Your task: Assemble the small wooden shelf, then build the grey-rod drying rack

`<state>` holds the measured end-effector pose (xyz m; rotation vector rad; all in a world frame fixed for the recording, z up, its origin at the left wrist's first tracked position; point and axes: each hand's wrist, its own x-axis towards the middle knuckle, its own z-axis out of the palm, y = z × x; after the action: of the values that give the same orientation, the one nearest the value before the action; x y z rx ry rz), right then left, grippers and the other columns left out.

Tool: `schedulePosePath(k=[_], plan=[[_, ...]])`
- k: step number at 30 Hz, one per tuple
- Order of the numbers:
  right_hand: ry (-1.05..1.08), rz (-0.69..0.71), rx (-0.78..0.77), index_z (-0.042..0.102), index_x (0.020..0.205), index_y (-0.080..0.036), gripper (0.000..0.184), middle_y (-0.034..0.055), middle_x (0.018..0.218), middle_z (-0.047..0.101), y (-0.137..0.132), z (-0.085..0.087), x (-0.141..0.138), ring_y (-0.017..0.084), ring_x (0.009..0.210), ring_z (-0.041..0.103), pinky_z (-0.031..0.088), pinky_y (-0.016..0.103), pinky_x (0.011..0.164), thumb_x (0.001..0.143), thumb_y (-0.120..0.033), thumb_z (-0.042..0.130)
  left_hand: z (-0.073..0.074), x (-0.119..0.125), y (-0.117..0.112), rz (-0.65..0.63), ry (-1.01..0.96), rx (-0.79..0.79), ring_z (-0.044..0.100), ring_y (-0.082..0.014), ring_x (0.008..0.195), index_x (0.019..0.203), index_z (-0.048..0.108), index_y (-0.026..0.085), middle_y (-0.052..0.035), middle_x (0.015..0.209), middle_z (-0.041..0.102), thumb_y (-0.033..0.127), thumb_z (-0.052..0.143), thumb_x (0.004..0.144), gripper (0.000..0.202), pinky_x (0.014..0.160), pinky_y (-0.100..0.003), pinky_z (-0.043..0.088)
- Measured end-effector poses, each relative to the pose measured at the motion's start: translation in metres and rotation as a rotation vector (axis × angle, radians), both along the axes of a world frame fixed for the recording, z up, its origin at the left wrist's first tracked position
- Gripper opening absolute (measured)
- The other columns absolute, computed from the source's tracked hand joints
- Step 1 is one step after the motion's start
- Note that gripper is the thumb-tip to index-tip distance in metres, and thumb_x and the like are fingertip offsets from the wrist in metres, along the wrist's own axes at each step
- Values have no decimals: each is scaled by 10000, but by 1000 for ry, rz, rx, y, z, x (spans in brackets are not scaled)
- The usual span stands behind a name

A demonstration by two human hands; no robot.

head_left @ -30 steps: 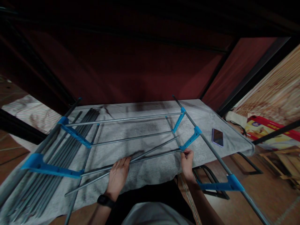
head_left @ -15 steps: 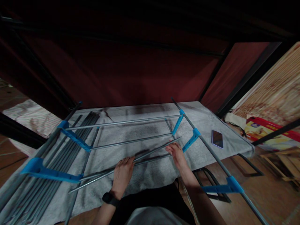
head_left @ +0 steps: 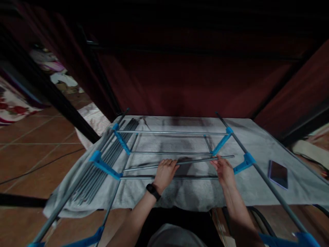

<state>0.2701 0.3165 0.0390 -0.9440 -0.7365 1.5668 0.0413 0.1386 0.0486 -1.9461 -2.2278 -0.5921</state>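
Note:
A rack frame of grey metal rods and blue plastic connectors (head_left: 221, 143) lies on a grey cloth-covered table (head_left: 257, 192). My left hand (head_left: 166, 171) and my right hand (head_left: 224, 168) both grip one loose grey rod (head_left: 195, 160), held level above the frame between the side rails. My left wrist wears a black band. The rod's right end pokes out past my right hand toward a blue connector (head_left: 243, 164). A fixed crossbar (head_left: 144, 177) runs just under my hands.
A bundle of several spare grey rods (head_left: 105, 161) lies along the table's left side. A phone (head_left: 278, 173) rests face up at the right. A dark red panel stands behind the table. Tiled floor and cloths are at the left.
The view has swung to the left. Both hands have lifted the loose rod from its slant to nearly level and moved it up over the frame; my right hand has closed on it.

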Motion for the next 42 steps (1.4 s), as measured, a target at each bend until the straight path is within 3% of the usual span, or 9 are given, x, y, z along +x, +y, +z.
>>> schedulePosePath(k=[5, 10, 19, 25, 42], plan=[[-2, 18, 13, 636, 708, -176, 182, -15, 785, 710, 5, -16, 8, 115, 645, 680, 633, 307, 738, 613, -225, 784, 0, -7, 5, -32, -6, -20, 612, -218, 916, 1092, 659, 186, -81, 946, 687, 395, 431, 1013, 319, 854, -378, 439], [11, 46, -15, 665, 743, -188, 182, -9, 737, 706, 4, -19, 6, 142, 696, 701, 637, 324, 748, 648, -268, 796, -2, -23, 8, -41, 15, -21, 605, -211, 947, 1155, 657, 189, -82, 984, 691, 375, 426, 1017, 326, 886, -376, 423], [22, 37, -65, 657, 713, -192, 166, -11, 701, 681, 10, -25, 0, 149, 713, 699, 644, 309, 735, 626, -240, 789, 20, -44, 18, -56, 66, -13, 575, -213, 947, 1077, 677, 190, -67, 945, 675, 381, 445, 1010, 307, 872, -364, 387], [-7, 48, -47, 672, 751, -196, 127, -4, 745, 694, 15, -30, 3, 141, 730, 702, 639, 296, 778, 663, -237, 753, 26, -47, 21, -66, 78, -11, 566, -212, 954, 1038, 675, 184, -71, 944, 665, 375, 474, 1000, 279, 878, -363, 378], [113, 61, -81, 694, 765, -144, 67, 18, 751, 712, 17, -8, -6, 140, 757, 723, 640, 275, 811, 701, -147, 714, 45, -64, 34, -73, 185, 22, 570, -214, 928, 997, 675, 180, -67, 942, 667, 388, 468, 1001, 294, 837, -363, 357]])
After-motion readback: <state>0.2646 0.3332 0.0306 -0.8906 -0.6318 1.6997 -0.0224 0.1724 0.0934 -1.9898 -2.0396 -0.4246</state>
